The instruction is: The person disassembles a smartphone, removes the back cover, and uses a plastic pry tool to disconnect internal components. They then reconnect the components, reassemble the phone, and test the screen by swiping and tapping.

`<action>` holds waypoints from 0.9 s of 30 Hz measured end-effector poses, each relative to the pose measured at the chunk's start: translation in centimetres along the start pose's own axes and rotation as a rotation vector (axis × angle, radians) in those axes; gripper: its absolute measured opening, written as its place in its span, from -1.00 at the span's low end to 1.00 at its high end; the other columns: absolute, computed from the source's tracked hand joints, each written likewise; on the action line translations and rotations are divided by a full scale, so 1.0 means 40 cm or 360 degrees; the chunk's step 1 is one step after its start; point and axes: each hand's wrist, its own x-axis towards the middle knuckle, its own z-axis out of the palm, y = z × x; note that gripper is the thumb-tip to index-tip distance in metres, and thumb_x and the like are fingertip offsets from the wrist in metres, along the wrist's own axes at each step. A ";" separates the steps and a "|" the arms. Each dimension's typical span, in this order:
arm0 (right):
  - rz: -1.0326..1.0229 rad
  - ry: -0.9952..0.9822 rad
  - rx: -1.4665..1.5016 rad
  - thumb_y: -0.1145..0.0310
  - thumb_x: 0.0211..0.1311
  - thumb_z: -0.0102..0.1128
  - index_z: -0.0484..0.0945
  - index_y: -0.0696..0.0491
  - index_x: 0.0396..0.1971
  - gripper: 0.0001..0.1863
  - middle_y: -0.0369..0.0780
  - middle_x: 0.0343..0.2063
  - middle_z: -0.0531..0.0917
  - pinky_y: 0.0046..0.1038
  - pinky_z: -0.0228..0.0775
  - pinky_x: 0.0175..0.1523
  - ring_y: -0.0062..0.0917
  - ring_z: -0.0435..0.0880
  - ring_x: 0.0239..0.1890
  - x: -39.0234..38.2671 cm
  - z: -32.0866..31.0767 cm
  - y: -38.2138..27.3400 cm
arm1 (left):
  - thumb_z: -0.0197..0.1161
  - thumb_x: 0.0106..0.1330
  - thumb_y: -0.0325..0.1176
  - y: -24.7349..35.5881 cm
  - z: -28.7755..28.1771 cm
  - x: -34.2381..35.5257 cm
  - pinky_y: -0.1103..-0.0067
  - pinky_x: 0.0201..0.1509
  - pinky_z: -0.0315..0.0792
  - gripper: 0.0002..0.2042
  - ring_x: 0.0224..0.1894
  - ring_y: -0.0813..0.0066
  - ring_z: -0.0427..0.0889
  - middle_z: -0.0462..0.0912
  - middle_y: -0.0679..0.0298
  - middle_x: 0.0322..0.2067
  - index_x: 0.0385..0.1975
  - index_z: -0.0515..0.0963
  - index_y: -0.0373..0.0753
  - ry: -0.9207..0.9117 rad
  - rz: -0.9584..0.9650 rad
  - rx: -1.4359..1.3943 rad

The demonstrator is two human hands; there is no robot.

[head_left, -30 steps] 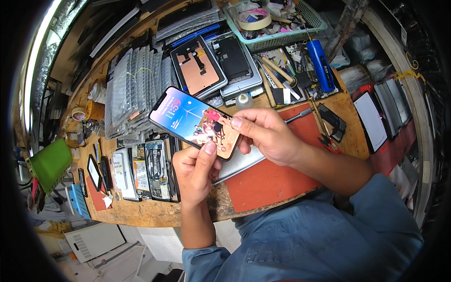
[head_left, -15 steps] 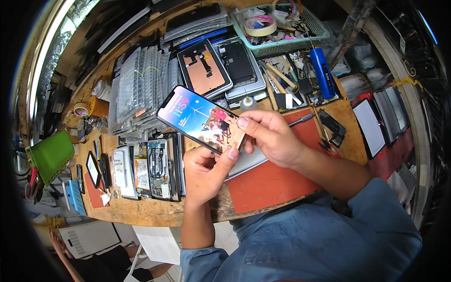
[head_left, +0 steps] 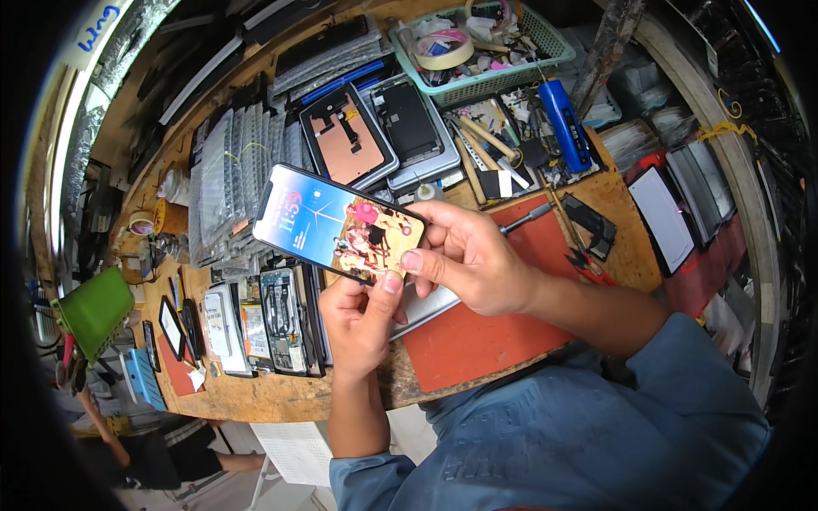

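A smartphone [head_left: 336, 223] with a lit lock screen and a beach picture is held up over the workbench, screen toward me. My left hand [head_left: 362, 319] grips its lower edge, thumb on the front and fingers behind. My right hand [head_left: 469, 255] closes round the phone's lower right end, with the thumb at the screen's corner. Beneath the hands lies a red-brown work mat [head_left: 477, 345], and a silver flat device [head_left: 430, 308] rests on it, partly covered by my hands.
Stacked bubble-wrapped panels [head_left: 226, 183] and an opened tablet [head_left: 348, 136] lie behind the phone. A green basket [head_left: 511, 83] of tapes and parts stands at the back, near a blue electric screwdriver [head_left: 562, 126]. Opened phones [head_left: 290, 319] line the left. Red-handled pliers [head_left: 590, 266] lie right.
The phone has shifted left in view and turned to face me more fully, and my right thumb has slid lower along it. The person at lower left has moved.
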 end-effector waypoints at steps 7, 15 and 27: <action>0.0147 -0.0042 0.0196 0.41 0.57 0.18 0.39 0.25 0.31 -0.56 -0.26 -0.20 0.69 -0.62 0.52 -0.24 -0.72 0.61 -0.38 0.003 0.003 -0.004 | 0.15 0.62 -0.23 0.008 -0.054 0.025 0.61 -0.27 0.55 -0.72 -0.38 0.63 0.60 0.69 0.24 -0.33 -0.22 0.59 -0.35 0.0210 0.0496 0.0297; 0.0419 -0.0139 0.0616 0.39 0.53 0.23 0.44 0.22 0.25 -0.59 -0.25 -0.16 0.70 -0.63 0.49 -0.25 -0.71 0.60 -0.38 0.004 -0.015 0.042 | 0.29 0.54 -0.39 0.015 -0.023 0.012 0.71 -0.52 0.34 -0.73 -0.59 0.74 0.47 0.55 0.41 -0.57 -0.48 0.50 -0.24 0.0378 0.0436 0.0107; 0.0382 -0.0219 0.0539 0.42 0.53 0.20 0.41 0.23 0.26 -0.59 -0.22 -0.12 0.70 -0.64 0.50 -0.24 -0.70 0.62 -0.34 0.007 -0.025 0.043 | 0.14 0.63 -0.27 0.007 -0.059 0.010 0.67 -0.59 0.35 -0.68 -0.65 0.68 0.43 0.56 0.34 -0.55 -0.41 0.54 -0.32 0.0290 0.0543 0.0347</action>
